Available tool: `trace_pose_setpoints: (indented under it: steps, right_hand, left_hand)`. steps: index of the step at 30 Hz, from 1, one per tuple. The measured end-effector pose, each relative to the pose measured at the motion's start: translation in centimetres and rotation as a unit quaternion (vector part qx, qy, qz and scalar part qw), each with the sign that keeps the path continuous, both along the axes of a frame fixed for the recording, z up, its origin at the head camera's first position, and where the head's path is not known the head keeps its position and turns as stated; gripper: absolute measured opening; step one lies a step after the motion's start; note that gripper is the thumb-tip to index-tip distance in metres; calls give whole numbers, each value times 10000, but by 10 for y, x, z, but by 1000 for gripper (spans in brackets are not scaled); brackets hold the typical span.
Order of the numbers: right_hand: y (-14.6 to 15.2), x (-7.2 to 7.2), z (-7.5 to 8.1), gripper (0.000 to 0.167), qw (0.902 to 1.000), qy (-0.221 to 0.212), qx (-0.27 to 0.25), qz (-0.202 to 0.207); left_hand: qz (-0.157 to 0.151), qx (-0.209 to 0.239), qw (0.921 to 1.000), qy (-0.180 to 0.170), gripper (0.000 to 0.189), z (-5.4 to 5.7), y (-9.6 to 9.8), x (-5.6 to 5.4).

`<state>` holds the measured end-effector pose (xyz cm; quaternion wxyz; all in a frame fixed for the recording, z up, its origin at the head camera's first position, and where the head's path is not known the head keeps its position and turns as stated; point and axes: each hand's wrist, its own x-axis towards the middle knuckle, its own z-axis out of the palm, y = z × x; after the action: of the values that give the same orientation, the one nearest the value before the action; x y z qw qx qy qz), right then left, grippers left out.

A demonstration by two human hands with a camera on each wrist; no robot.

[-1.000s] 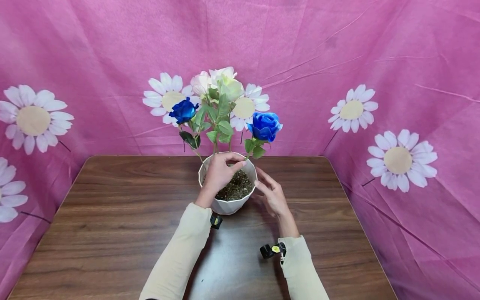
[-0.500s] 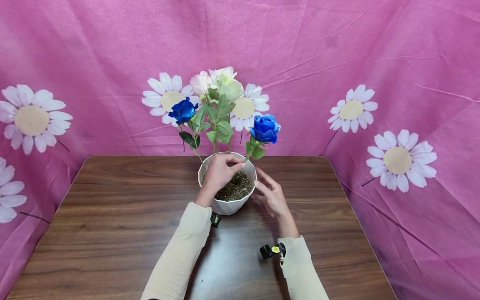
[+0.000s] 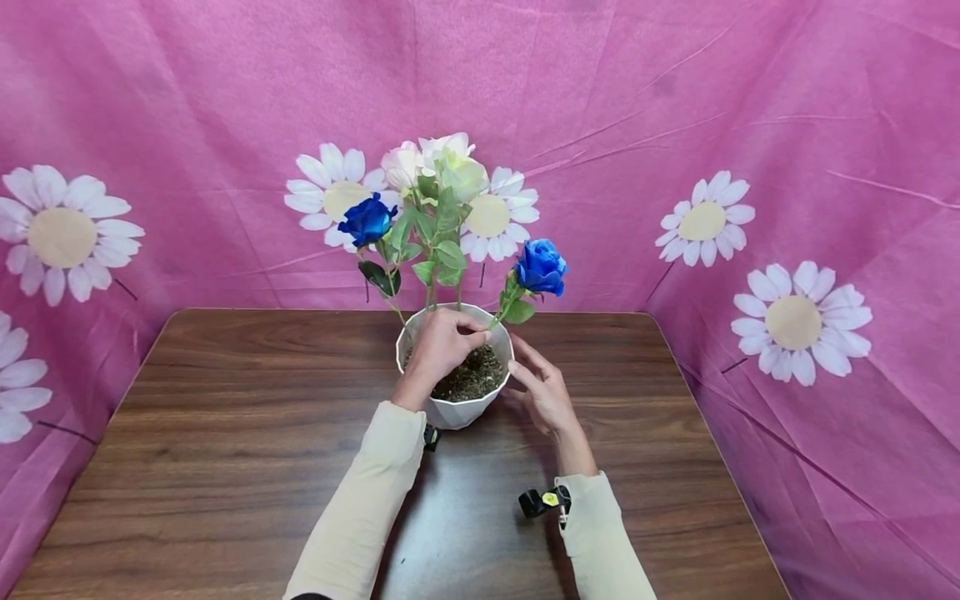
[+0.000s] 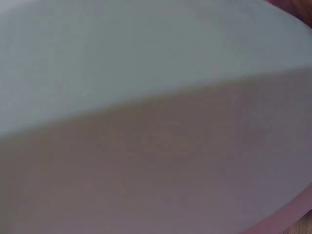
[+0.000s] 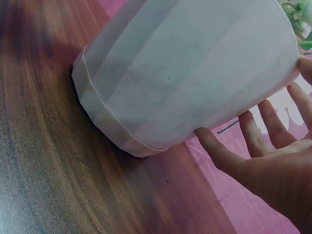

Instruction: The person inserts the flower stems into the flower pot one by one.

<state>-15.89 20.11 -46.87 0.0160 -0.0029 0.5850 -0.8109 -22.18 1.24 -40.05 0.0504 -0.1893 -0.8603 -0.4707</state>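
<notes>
A white faceted flowerpot (image 3: 462, 412) stands on the table, with dark soil (image 3: 468, 377) inside. My left hand (image 3: 437, 348) reaches over the pot and pinches the stem of a blue rose (image 3: 542, 267) near the right side of the rim. That rose leans out to the right; where its stem ends is hidden by the hand. With spread fingertips, my right hand (image 3: 546, 392) touches the outside of the pot's right wall; in the right wrist view the thumb (image 5: 306, 68) lies up near the rim. The left wrist view is filled by blurred pale surfaces.
Another blue rose (image 3: 367, 220) rises at the pot's left. Pale pink and cream roses (image 3: 450, 164) with green leaves (image 3: 448, 254) stand at the back. Behind the wooden table (image 3: 262, 400) hangs a pink cloth (image 3: 600, 100) printed with white daisies.
The right blue rose's head has tipped outward, to the right and slightly down. My left hand keeps its pinch on the stem, and my right hand stays against the pot.
</notes>
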Motion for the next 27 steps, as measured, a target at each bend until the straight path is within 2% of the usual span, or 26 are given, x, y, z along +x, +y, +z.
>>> trace_pose_setpoints:
  steps: [7,21,27]
  right_hand:
    - [2,0,1,57,10000,-12,-67,-12]
    - [2,1,4,57,10000,-33,18,38]
    - [9,5,10,58,9987,32,490,-139]
  left_hand:
    - [128,104,9999,-48,8,-1,-2,-4]
    - [325,161,9989,310,8,-3,-8,-1]
    - [444,393,9973,432,15,0,-17,5]
